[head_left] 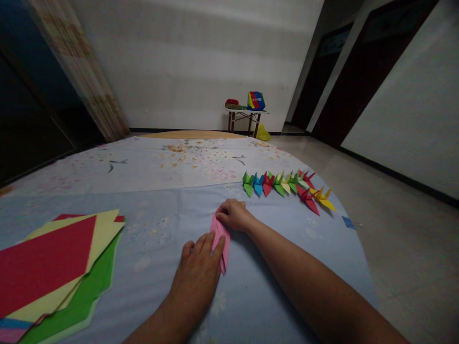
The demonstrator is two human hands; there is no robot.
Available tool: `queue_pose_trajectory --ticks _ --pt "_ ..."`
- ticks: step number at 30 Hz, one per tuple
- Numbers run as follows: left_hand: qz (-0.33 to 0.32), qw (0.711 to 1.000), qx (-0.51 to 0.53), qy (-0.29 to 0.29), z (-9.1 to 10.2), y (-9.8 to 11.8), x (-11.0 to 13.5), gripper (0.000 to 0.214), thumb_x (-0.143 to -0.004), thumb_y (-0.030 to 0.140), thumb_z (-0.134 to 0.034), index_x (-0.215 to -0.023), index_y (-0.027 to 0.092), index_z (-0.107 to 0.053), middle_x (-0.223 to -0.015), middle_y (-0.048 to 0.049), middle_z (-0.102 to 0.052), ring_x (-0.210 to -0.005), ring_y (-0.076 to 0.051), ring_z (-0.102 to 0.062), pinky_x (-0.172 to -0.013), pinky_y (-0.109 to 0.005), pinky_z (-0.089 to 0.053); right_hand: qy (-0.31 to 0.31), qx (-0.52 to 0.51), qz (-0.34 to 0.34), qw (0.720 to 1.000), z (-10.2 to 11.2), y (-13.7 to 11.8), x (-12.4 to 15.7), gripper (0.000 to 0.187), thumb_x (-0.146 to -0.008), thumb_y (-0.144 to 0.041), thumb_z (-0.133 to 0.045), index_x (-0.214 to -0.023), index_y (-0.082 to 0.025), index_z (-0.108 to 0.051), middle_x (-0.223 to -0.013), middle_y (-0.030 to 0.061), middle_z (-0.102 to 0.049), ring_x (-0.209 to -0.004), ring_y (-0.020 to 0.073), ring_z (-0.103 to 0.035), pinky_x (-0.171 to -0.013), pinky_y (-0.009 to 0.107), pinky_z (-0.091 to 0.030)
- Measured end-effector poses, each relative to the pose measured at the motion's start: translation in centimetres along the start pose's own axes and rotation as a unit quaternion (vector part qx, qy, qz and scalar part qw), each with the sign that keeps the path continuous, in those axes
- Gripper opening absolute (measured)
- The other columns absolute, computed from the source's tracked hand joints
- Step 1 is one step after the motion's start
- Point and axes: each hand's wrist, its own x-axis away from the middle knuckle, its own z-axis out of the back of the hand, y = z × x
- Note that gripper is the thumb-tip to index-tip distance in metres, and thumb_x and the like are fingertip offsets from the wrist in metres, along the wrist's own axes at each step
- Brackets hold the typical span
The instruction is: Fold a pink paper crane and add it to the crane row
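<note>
A narrow folded pink paper [221, 241] lies on the blue tablecloth [161, 239] in front of me. My left hand [199, 267] rests flat on its lower part, fingers stretched out and pressing it down. My right hand [234, 215] has its fingers curled together, pinching or pressing the paper's upper tip. Both forearms reach in from the lower edge.
A fanned stack of red, yellow and green paper sheets [57, 267] lies at the left. A row of several folded paper cranes [287, 187] in mixed colours stands at the right near the round table's edge. A small table [246, 114] with items stands by the far wall.
</note>
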Motion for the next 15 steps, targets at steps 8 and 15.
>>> queue_pose_trajectory --ticks 8,15 --pt "0.005 1.0 -0.007 -0.005 0.22 0.21 -0.15 0.049 -0.083 0.014 -0.041 -0.131 0.024 -0.043 -0.133 -0.0144 -0.047 -0.121 -0.029 -0.042 -0.096 -0.049 -0.028 0.024 0.017 0.018 0.999 -0.38 0.01 0.2 0.017 -0.081 -0.031 -0.054 -0.083 -0.022 -0.069 -0.088 0.005 -0.067 -0.092 0.0208 -0.054 -0.077 0.034 -0.029" --pt "0.009 1.0 -0.016 0.002 0.17 0.29 -0.06 0.051 -0.082 0.013 -0.041 -0.132 0.024 -0.043 -0.134 -0.0161 -0.046 -0.123 -0.03 -0.04 -0.096 -0.05 -0.027 0.005 -0.042 0.034 0.999 0.37 0.1 0.26 0.015 -0.08 -0.031 -0.056 -0.084 -0.023 -0.068 -0.086 0.0011 -0.068 -0.09 0.0184 -0.054 -0.082 0.035 -0.029"
